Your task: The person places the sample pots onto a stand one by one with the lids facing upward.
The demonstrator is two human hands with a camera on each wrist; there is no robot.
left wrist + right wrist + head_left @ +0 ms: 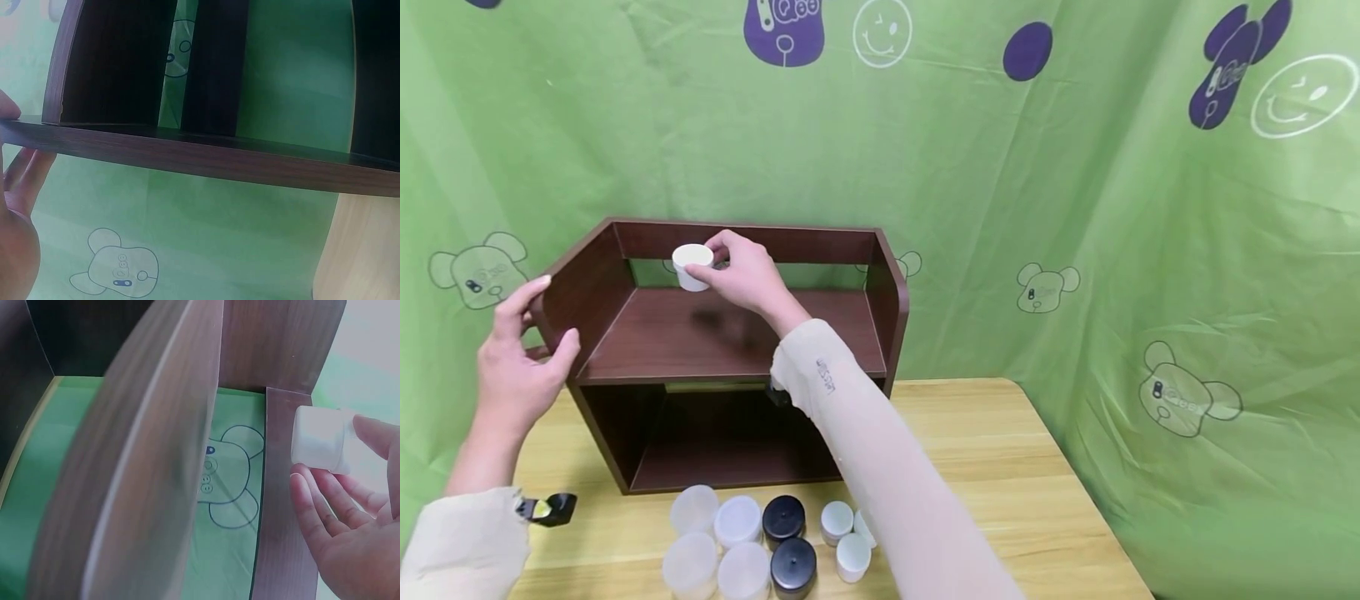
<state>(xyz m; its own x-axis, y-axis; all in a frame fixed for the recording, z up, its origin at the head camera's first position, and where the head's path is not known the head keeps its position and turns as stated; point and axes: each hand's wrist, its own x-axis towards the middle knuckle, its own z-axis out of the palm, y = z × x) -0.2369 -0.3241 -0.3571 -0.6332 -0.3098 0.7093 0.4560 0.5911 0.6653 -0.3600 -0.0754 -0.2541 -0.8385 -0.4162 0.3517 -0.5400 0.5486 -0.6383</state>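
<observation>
Pinching a white jar (689, 263) between thumb and fingers, our right hand (743, 271) holds it roughly upright over the left half of the shelf's (662, 346) upper board, apart from the wood. Behind the jar runs the far rail (647, 243), with a gap under it where green shows through. Our left hand (520, 367) grips the near edge of the shelf's left side, with digits on both faces of that panel. The lower compartment (715, 442) faces us, deep in shadow, and our right sleeve (880, 458) crosses in front of its right part.

Nearer us, on the wooden table (1000, 450), we have jars grouped close together. To the left stand four pale jars (691, 563) in two rows; just right of them are two black jars (793, 565), one near and one far. Further right we see three small jars (853, 554), the rightmost partly hidden by the sleeve. Our left cuff (471, 537) has a black piece (557, 509) on its right side. Beyond the table hangs a green cloth (955, 175) printed with bear heads, winking faces and purple shapes.
</observation>
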